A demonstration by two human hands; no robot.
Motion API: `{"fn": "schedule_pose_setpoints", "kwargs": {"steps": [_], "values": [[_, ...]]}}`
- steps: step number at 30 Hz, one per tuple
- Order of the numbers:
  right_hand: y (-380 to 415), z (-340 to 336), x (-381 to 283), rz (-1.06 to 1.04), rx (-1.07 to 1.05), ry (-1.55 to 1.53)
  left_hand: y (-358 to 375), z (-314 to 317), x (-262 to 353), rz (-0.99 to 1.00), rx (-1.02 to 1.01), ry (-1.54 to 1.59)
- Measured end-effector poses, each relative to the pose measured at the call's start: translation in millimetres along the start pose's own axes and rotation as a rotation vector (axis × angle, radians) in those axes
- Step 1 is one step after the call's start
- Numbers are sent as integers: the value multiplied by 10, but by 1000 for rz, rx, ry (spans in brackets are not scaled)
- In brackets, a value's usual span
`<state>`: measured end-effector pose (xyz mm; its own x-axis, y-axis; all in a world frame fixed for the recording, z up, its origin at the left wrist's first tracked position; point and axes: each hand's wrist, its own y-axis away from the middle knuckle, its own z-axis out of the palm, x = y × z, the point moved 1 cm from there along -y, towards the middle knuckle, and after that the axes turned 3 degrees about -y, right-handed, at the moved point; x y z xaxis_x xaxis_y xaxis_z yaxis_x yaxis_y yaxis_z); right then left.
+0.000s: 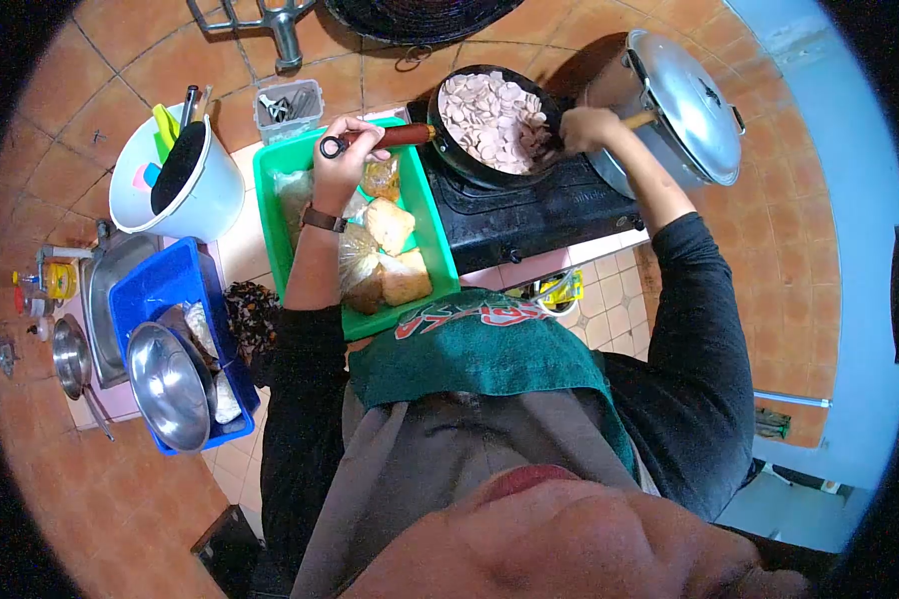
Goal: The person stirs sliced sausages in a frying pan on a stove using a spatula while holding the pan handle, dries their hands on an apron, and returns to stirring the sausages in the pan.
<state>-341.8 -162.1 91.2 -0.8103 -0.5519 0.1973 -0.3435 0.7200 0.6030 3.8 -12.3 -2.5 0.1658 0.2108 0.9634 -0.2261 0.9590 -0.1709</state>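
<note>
My left hand (348, 155) is closed around the brown wooden handle (406, 135) of a dark frying pan (449, 152). The pan sits on a black gas stove (499, 220) and is full of thin, pale pinkish slices (489, 115), which look like sliced sausage or meatball. My right hand (587, 131) grips a spatula by its wooden handle (639, 120), at the right rim of the pan. The spatula's dark working end dips among the slices and is partly hidden.
A green tray (438, 250) with bagged food and bread-like blocks stands left of the stove. A large lidded pot (684, 105) is at the right. Farther left are a white bucket (210, 190), a blue basin (135, 299) with a metal bowl (165, 384), and a sink (100, 285).
</note>
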Motion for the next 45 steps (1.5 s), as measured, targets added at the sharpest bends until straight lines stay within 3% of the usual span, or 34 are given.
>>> {"fn": "schedule_pose_setpoints", "kwargs": {"steps": [3,5,6,8,9,11,14,15,17,18,19,22,25,30,32,34,36,37,41,45], "values": [[-157,199,-286,-209,-1,-163,20,-7,22,-22,15,29],[-82,173,-620,-105,-45,-516,14,3,28,12,-10,7],[-464,458,-593,-255,135,-410,10,5,25,11,-16,9],[-235,351,-987,-291,447,-377,3,-4,19,13,-15,28],[-286,320,-1095,-289,447,-379,7,-8,21,12,-17,28],[-428,274,-1164,27,304,-375,12,-17,40,12,-30,-10],[-695,351,-991,92,327,-606,-1,-32,27,19,-47,6],[-990,568,-802,25,477,-525,-4,-31,31,21,-46,9],[-1073,641,-537,-5,435,-671,5,-29,33,-1,-30,-12],[-1049,647,-491,-34,391,-822,9,-30,31,-2,-26,-10],[-949,625,-442,108,383,-930,10,-27,31,-3,-23,7],[-556,490,-382,-114,200,-1042,19,-5,31,-5,-18,30],[-515,490,-173,58,218,-1111,25,-15,28,-9,-8,37],[-205,295,-2,113,180,-1182,25,-18,12,-18,-8,40],[-163,199,34,64,350,-1240,18,-20,-35,23,-7,39],[-494,310,203,38,406,-1206,23,2,-24,31,-4,44],[-717,365,135,97,670,-391,9,4,-53,50,19,31],[-614,308,-104,216,539,-461,15,11,-37,45,23,19],[-468,508,-348,97,451,-383,27,22,-28,37,18,-8],[-106,594,-421,0,495,-349,13,52,-26,48,68,48]]}}
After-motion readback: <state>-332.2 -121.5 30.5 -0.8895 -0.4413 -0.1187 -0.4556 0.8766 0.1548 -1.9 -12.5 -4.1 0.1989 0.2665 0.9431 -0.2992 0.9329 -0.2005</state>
